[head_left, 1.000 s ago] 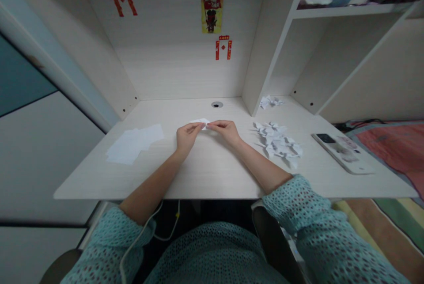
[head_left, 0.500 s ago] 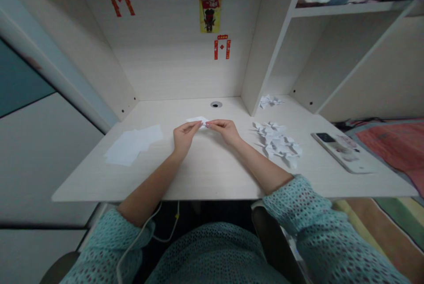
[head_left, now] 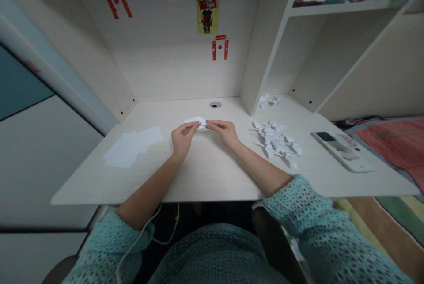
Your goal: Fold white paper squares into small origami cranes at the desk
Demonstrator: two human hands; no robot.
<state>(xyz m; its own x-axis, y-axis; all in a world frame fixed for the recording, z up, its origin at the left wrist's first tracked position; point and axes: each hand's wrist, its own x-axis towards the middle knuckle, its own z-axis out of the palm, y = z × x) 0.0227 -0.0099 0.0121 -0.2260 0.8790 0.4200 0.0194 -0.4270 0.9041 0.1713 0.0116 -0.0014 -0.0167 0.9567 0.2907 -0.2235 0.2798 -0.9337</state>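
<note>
A small piece of white paper, seemingly folded, is pinched between both hands above the middle of the desk. My left hand grips its left side with thumb and fingers together. On the opposite side, my right hand pinches the paper's edge. The fingers partly cover the paper, so its exact folds cannot be made out. To the left lie flat white paper sheets, overlapping one another. Right of my right forearm is a pile of folded white paper pieces with pointed ends.
More folded paper pieces lie behind, beside the upright divider. A phone rests near the desk's right side. The back panel carries red and yellow stickers. A white cable hangs over my left sleeve, below the desk edge.
Both hands have shifted very slightly left in view, still pinching the paper, and the gap between the fingertips looks a little wider. The camera view has tilted slightly.
</note>
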